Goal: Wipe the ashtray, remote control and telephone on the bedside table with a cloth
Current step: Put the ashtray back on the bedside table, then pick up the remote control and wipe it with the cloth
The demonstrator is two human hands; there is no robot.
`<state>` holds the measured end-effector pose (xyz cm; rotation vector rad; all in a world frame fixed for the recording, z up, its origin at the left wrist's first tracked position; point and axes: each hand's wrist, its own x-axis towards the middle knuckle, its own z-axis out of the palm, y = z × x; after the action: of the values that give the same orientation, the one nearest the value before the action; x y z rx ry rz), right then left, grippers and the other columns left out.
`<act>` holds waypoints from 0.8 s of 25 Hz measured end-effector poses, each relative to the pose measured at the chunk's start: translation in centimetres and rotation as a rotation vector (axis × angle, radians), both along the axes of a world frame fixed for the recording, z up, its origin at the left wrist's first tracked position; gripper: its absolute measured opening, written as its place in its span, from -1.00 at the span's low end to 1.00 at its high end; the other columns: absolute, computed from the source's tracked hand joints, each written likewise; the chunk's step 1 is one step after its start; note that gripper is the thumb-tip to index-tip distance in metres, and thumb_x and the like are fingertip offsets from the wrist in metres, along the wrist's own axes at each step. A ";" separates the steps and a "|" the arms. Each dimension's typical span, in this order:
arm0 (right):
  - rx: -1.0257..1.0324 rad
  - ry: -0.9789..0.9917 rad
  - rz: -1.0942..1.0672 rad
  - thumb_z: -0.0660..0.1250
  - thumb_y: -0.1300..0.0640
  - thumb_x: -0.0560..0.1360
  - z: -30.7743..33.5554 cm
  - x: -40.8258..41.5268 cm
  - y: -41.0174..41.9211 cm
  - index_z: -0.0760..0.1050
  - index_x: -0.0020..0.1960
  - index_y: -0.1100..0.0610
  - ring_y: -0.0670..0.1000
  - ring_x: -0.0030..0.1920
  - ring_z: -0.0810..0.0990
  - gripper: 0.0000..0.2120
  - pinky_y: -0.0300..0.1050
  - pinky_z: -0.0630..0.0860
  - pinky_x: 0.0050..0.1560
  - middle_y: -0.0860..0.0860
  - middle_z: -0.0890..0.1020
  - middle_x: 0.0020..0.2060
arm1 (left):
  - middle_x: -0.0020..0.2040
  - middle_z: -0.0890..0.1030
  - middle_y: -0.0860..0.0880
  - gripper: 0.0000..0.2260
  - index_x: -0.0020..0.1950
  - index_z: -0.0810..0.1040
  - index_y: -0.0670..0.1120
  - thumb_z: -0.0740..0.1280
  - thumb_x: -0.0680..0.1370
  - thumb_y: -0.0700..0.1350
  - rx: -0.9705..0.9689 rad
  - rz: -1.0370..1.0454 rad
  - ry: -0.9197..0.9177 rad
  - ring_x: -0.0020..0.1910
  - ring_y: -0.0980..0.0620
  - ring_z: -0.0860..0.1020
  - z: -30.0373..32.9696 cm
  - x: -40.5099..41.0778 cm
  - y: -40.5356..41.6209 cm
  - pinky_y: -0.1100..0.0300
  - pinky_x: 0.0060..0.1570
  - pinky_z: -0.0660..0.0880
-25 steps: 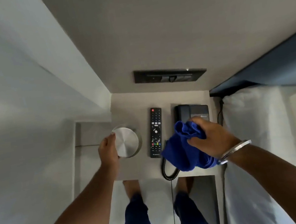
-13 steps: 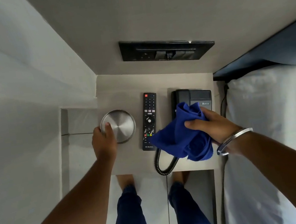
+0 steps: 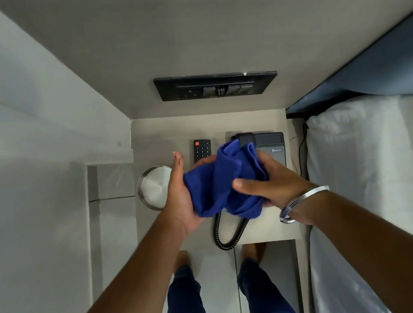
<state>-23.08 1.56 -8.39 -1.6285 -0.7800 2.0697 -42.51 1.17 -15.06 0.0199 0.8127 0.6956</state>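
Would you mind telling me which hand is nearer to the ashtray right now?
Left. The left hand overlaps the ashtray at its right edge while holding the blue cloth; the right hand grips the cloth farther right, above the telephone.

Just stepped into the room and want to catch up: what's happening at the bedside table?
A person stands at the bedside table holding a bunched blue cloth in both hands, the left hand cupped under it and the right hand gripping it from the other side. The round metal ashtray, the remote control and the telephone all sit on the table, partly hidden behind the hands. The cloth is above them; whether it touches any cannot be told.
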 end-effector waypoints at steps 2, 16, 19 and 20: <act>0.130 -0.260 0.124 0.54 0.11 0.32 0.0 -0.2 -0.1 0.36 0.30 -0.05 0.02 0.07 0.59 -0.38 0.02 0.62 -0.04 -0.05 0.55 0.13 | 0.40 0.53 -0.20 -0.12 0.42 0.51 -0.06 0.12 0.37 0.55 -0.078 0.071 -0.023 0.37 -0.22 0.50 -0.9 0.2 -0.3 -0.13 0.24 0.53; -0.226 0.137 -0.838 0.21 0.27 0.34 2.3 6.0 -4.2 0.46 0.29 0.24 0.36 0.22 0.50 -0.49 0.44 0.35 0.22 0.23 0.56 0.23 | 0.26 0.56 -0.25 -0.42 0.32 0.40 -0.20 0.54 0.41 -0.04 0.225 -0.777 1.557 0.23 -0.26 0.55 -11.1 5.0 8.3 -0.04 0.19 0.50; -0.089 0.092 -0.829 0.12 0.30 0.46 5.0 6.5 -5.0 0.59 0.13 0.14 0.34 0.13 0.58 -0.65 0.45 0.44 0.10 0.20 0.64 0.11 | -0.03 0.69 -0.22 -0.83 -0.01 0.62 -0.16 0.47 0.46 -0.12 0.322 -0.670 1.417 0.02 -0.23 0.65 -9.8 6.1 7.6 0.06 -0.01 0.55; -0.034 0.074 -0.807 0.10 0.30 0.48 6.8 6.6 -5.0 0.60 0.10 0.12 0.32 0.10 0.60 -0.64 0.44 0.47 0.06 0.18 0.66 0.08 | -0.16 0.68 -0.20 -0.92 -0.14 0.62 -0.14 0.42 0.49 -0.13 0.341 -0.568 1.328 -0.10 -0.21 0.66 -8.1 6.1 7.3 0.06 -0.08 0.55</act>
<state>-16.45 -3.43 -1.64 -1.5197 -0.0199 1.5368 -36.39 8.52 -23.17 1.0740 1.8305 0.1854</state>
